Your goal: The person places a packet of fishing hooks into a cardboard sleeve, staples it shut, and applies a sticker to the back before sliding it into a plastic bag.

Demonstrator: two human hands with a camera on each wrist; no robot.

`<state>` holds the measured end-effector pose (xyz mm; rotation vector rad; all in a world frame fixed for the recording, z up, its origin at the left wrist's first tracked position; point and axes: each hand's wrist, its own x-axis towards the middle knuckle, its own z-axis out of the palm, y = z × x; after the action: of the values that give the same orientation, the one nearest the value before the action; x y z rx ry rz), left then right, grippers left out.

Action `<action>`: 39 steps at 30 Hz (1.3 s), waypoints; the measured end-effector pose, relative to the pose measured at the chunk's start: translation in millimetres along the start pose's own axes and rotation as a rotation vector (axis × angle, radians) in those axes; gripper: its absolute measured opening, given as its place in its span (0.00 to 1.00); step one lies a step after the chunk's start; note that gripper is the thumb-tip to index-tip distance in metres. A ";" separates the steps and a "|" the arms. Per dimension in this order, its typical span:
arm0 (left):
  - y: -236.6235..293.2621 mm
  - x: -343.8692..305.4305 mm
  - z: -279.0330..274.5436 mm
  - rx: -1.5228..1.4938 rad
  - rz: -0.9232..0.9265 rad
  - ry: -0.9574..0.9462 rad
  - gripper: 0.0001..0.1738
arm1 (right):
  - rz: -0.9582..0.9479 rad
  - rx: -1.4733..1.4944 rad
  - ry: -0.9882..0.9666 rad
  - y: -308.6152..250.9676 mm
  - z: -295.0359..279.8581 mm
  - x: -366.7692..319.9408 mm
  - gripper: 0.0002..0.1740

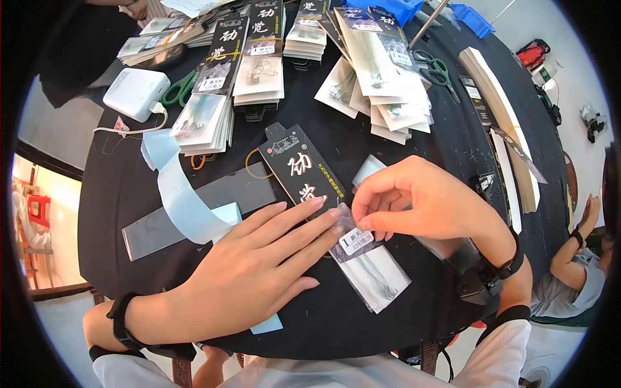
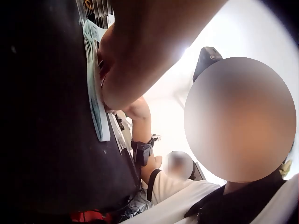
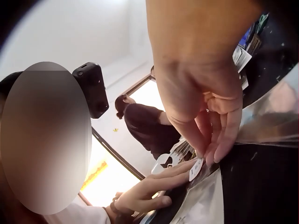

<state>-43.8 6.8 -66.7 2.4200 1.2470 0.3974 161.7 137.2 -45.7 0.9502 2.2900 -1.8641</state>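
A black-topped packet of fishing hooks [image 1: 372,275] in a clear sleeve lies slanted on the black table, a white label [image 1: 356,241] across its middle. My left hand [image 1: 255,258] rests flat over the packet's left side, fingers straight and spread, two fingertips beside the label. At the label's right end, my right hand [image 1: 414,200] pinches its edge between thumb and curled fingers. The right wrist view shows these fingertips [image 3: 217,154] right at the label [image 3: 196,170]. My left forearm mostly hides the work in the left wrist view.
Left of the packet lie a pale blue strip [image 1: 184,194], a clear plastic sleeve [image 1: 145,229] and a rubber band [image 1: 253,161]. Behind are stacks of hook packets [image 1: 259,77], a white power bank [image 1: 136,94] and scissors [image 1: 436,71]. Long card strips [image 1: 501,123] stand at right.
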 end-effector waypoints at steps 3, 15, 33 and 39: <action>-0.9 -0.1 0.6 -0.002 -0.004 -0.014 0.34 | 0.005 0.018 -0.018 0.8 -2.5 2.6 0.05; -0.5 0.5 1.5 0.003 -0.001 -0.007 0.35 | -0.004 -0.054 -0.025 0.7 -2.2 5.4 0.06; 1.4 2.1 -1.2 -0.018 -0.015 -0.042 0.33 | -0.070 -0.206 0.051 -6.5 4.9 2.2 0.04; 2.1 1.7 -0.1 -0.014 -0.023 -0.031 0.32 | -0.186 -0.390 0.179 -2.6 18.2 -5.9 0.04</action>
<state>-41.4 7.1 -65.5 2.3891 1.2537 0.3589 159.1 118.0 -46.2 0.9022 2.7904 -1.3454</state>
